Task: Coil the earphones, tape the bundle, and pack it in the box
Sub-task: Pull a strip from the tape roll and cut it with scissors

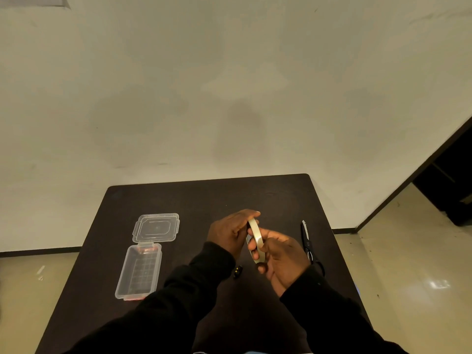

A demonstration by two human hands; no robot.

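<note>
Over on the left of the dark table (178, 200), the clear plastic box (139, 272) lies open, its hinged lid (156, 227) flipped back flat on the far side. Looking down through the see-through walls, only the gridded base shows inside, with a reddish strip at the near end and another at the far end by the hinge. No earphones can be made out in it.

Moving toward the middle, a small black piece (237, 271) sits on the table just by the left sleeve; too small and dark to tell whether it is part of the earphones.

Centre stage now: both hands are up above the table, working the tape roll (256, 238). The left hand (228, 232) wraps its fingers around the far side of the roll, and the right hand (283, 259) grips the near side, thumb and fingertips curled on the ring, which stands on edge between them.

Out on the right, black scissors (307, 245) lie on the table, tips pointing far, partly tucked behind the right wrist.
</note>
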